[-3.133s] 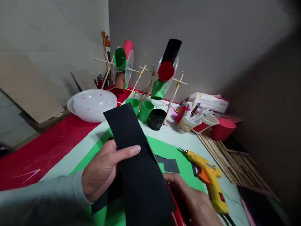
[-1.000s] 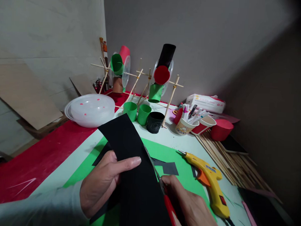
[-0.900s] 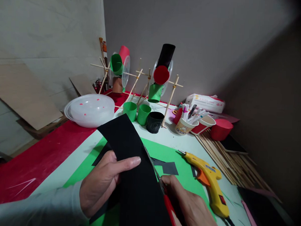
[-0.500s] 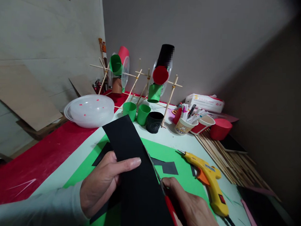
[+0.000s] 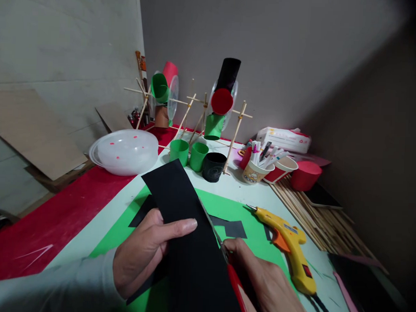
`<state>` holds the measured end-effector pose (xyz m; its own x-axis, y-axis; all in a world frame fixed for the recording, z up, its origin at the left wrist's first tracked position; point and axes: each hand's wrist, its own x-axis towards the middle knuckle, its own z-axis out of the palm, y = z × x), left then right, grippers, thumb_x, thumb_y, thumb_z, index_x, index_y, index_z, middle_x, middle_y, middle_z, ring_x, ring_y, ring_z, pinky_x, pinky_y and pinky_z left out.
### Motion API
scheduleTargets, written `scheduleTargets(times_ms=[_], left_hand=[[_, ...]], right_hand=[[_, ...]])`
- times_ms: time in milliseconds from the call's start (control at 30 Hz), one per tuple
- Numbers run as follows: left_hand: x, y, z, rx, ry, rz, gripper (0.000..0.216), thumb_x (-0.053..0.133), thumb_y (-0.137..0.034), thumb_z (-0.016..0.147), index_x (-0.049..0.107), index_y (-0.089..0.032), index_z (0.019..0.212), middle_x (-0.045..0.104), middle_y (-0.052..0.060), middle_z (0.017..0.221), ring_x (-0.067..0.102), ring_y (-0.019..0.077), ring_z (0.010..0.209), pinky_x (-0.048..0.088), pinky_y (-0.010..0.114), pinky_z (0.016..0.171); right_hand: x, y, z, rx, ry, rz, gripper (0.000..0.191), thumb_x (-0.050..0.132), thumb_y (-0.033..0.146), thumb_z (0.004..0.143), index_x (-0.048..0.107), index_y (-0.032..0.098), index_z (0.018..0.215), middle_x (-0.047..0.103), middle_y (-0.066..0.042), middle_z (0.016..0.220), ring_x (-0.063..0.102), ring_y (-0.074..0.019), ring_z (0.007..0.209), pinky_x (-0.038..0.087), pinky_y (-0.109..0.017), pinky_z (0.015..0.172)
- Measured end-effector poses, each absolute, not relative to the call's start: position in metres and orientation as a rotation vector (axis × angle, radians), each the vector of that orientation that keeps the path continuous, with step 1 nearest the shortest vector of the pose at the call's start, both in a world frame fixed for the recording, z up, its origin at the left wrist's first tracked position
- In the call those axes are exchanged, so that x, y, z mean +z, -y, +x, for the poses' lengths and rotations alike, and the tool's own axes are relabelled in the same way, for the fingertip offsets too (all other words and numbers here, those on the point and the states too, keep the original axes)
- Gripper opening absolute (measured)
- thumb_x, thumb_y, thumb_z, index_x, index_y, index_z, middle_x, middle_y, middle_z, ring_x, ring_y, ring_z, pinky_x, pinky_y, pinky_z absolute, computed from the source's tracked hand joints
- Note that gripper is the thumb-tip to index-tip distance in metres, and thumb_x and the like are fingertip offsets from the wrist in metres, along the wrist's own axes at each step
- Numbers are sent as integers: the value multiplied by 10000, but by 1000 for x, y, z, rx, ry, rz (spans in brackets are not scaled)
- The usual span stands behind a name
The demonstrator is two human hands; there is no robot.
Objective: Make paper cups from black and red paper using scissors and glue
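Observation:
A long strip of black paper (image 5: 191, 246) is pinched in my left hand (image 5: 146, 249), the thumb lying across its face and the other fingers behind. My right hand (image 5: 261, 280) grips red-handled scissors (image 5: 236, 284). Their blades lie along the strip's right edge, near its middle. Beneath both hands is a green sheet (image 5: 259, 249), where black paper offcuts (image 5: 235, 229) lie. The strip's lower end runs out of view at the bottom.
A yellow glue gun (image 5: 290, 241) lies to the right, its cord trailing forward. Behind stand green cups (image 5: 199, 156), a black cup (image 5: 214, 167), stick frames carrying coloured cups, a marker cup (image 5: 255, 172) and a plastic bowl (image 5: 129, 152). Wooden sticks (image 5: 304, 214) lie at right.
Both hands keep almost the same place, with the scissors still at the strip's right edge. Only a slight shift of the view shows.

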<state>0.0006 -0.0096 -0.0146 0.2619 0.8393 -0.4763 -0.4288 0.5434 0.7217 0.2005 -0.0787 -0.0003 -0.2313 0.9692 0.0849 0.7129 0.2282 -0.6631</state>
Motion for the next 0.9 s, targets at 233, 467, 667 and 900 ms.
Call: scheduleTargets(times_ms=[233, 467, 667, 900], left_hand=[[-7, 9, 4, 867, -1092, 456, 414, 918, -175, 619, 507, -220, 643, 674, -8, 700, 709, 250, 850, 597, 403, 809], [-10, 10, 4, 881, -1070, 505, 408, 913, -188, 642, 507, -225, 665, 685, -9, 739, 700, 235, 867, 603, 399, 825], [-7, 9, 5, 880, -1100, 532, 360, 925, -176, 612, 581, -217, 708, 729, 12, 797, 717, 253, 926, 616, 388, 828], [-15, 5, 1, 886, -1114, 509, 538, 958, -180, 532, 426, -226, 597, 755, 24, 758, 733, 265, 885, 644, 396, 780]], right_hand=[[-5, 82, 203, 641, 2044, -1596, 226, 414, 363, 980, 610, 253, 958, 693, -8, 623, 672, -195, 521, 499, -253, 514], [-1, 83, 203, 507, 2140, -1566, 309, 327, 380, 1029, 598, 256, 945, 721, -18, 669, 701, -199, 557, 504, -262, 534], [0, 85, 198, 551, 2090, -1574, 287, 335, 349, 1040, 580, 254, 924, 710, -17, 693, 692, -191, 581, 496, -261, 551], [8, 75, 205, 730, 1892, -1739, 253, 413, 454, 1038, 561, 256, 987, 584, 44, 635, 548, -164, 530, 401, -257, 505]])
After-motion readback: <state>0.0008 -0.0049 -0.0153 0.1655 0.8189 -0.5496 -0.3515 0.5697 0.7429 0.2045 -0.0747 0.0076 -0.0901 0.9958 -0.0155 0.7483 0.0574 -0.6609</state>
